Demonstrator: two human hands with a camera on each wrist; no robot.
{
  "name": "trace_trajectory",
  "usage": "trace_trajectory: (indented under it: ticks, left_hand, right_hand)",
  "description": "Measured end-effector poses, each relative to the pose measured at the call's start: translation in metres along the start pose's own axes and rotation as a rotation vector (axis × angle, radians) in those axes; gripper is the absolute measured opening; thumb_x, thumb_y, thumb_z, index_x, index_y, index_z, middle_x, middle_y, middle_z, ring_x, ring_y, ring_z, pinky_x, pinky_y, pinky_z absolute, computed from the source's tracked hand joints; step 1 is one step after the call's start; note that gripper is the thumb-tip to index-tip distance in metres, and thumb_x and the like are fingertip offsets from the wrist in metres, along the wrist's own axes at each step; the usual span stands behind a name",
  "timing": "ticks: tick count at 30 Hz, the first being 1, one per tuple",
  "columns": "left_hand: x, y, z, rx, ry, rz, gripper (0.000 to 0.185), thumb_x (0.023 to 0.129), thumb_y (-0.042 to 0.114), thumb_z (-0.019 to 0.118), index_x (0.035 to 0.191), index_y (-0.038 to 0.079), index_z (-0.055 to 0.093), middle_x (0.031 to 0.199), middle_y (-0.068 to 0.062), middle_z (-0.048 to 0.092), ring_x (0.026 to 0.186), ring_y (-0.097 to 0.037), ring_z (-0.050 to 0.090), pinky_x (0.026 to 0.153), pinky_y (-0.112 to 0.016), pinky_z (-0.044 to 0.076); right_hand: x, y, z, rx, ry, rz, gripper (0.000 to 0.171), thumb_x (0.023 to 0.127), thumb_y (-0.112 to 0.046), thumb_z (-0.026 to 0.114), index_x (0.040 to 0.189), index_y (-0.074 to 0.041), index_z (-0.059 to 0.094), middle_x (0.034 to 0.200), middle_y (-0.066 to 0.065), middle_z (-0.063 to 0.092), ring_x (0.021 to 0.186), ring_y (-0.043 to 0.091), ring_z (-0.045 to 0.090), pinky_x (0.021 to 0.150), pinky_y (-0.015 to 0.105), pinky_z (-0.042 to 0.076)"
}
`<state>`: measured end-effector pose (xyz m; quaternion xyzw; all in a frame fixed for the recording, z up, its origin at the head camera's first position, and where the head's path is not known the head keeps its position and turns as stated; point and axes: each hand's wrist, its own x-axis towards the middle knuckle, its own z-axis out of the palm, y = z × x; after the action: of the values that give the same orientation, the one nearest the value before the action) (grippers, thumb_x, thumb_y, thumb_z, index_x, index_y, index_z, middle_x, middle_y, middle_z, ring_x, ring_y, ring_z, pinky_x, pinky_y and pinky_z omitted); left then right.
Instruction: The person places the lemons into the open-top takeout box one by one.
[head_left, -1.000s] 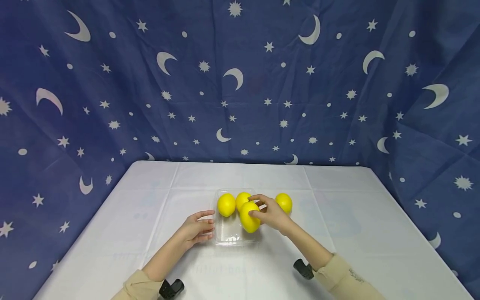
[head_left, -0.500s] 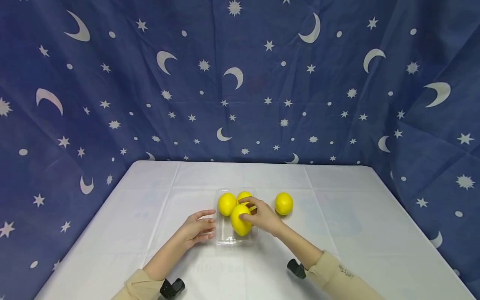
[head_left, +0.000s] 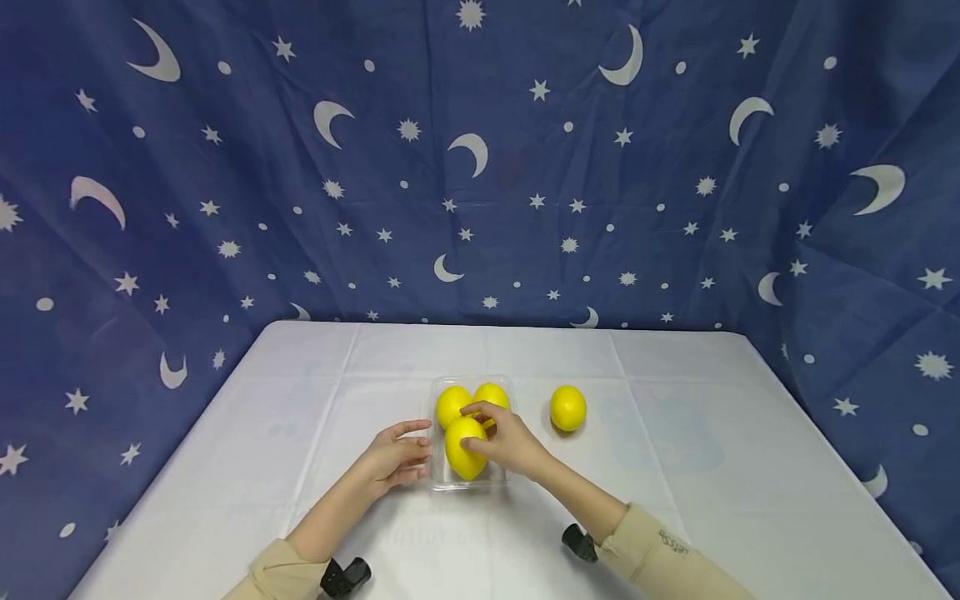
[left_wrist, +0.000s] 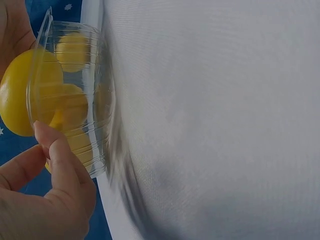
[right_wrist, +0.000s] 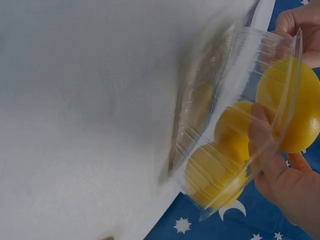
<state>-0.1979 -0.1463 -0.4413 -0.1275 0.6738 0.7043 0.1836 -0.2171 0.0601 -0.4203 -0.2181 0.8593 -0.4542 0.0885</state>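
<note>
My right hand [head_left: 507, 439] grips a yellow lemon [head_left: 460, 457] between thumb and fingers, over the near left part of a clear plastic box [head_left: 491, 478]. In the right wrist view this lemon [right_wrist: 302, 107] shows partly above the box's rim. Two more lemons, one at the back left [head_left: 452, 403] and one at the back right [head_left: 492, 393], sit inside the box. Beside its left wall is my left hand [head_left: 393, 458], fingers spread and loosely bent, with fingertips at the wall. In the left wrist view a fingertip [left_wrist: 42, 131] meets the rim.
Another lemon [head_left: 567, 408] lies on the white tablecloth [head_left: 675, 450], to the right of the box. A blue curtain with moons and stars [head_left: 480, 167] hangs behind and beside the table. Black wrist mounts [head_left: 580, 543] stick out beneath both sleeves.
My right hand has carried its lemon leftward and slightly toward me, from the box's right side to its near left part. The left hand stays at the box's left wall.
</note>
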Motion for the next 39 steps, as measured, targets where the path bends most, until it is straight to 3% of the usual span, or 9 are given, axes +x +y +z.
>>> trace_trajectory:
  ticks: [17, 25, 39]
  left_hand:
    - [-0.002, 0.0, 0.001, -0.009, 0.004, 0.006, 0.047, 0.087, -0.003, 0.056, 0.133, 0.001, 0.046, 0.091, -0.003, 0.057, 0.074, -0.012, 0.056, 0.063, -0.022, 0.058]
    - [0.0, 0.0, 0.002, -0.006, 0.001, 0.005, 0.049, 0.086, -0.003, 0.059, 0.132, 0.002, 0.046, 0.09, -0.002, 0.056, 0.071, -0.01, 0.056, 0.06, -0.02, 0.057]
    - [0.001, 0.0, 0.002, 0.0, 0.009, -0.007, 0.046, 0.087, -0.002, 0.058, 0.132, 0.003, 0.046, 0.091, -0.002, 0.056, 0.074, -0.012, 0.056, 0.061, -0.021, 0.057]
  right_hand:
    - [0.004, 0.006, 0.015, 0.016, 0.003, -0.036, 0.042, 0.083, -0.015, 0.07, 0.12, -0.001, 0.057, 0.112, 0.014, 0.061, 0.096, 0.024, 0.054, 0.09, 0.045, 0.051]
    - [0.002, 0.008, 0.021, -0.038, -0.008, -0.039, 0.04, 0.083, -0.017, 0.071, 0.119, -0.002, 0.059, 0.111, 0.012, 0.061, 0.09, 0.02, 0.054, 0.079, 0.035, 0.053]
    - [0.002, 0.007, 0.021, -0.069, -0.034, -0.017, 0.038, 0.086, -0.016, 0.068, 0.12, -0.002, 0.058, 0.114, 0.014, 0.062, 0.089, 0.021, 0.058, 0.075, 0.032, 0.055]
